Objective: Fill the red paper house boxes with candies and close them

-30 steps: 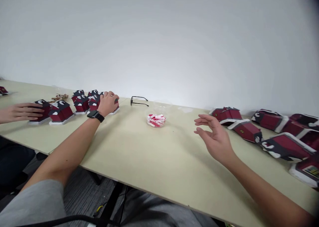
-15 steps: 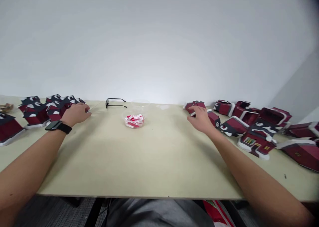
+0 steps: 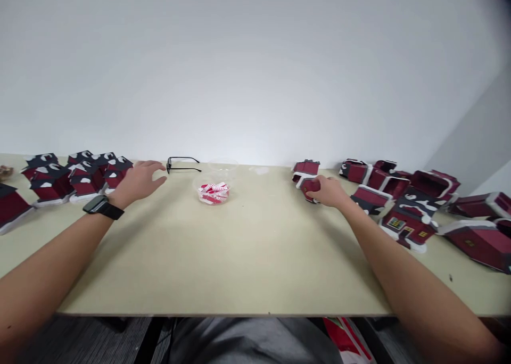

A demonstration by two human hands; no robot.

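Observation:
My right hand has its fingers around a small dark red model house at the right of the table, partly hidden by the hand. Just behind it lies another red model house with white edging. My left hand, with a dark watch on the wrist, hovers open with fingers apart and nothing in it. To its left stand several upright red houses with dark, snow-patched roofs, the nearest being a small house. A clear bowl of red-and-white striped pieces sits between my hands.
Black glasses lie near the wall, beside a clear round lid. Several more model houses, many tipped over, crowd the right side around an upright house. The table's front edge runs just before my lap.
My right hand has closed around a model house. My left hand has moved right, away from the row of upright houses, and its fingers have spread.

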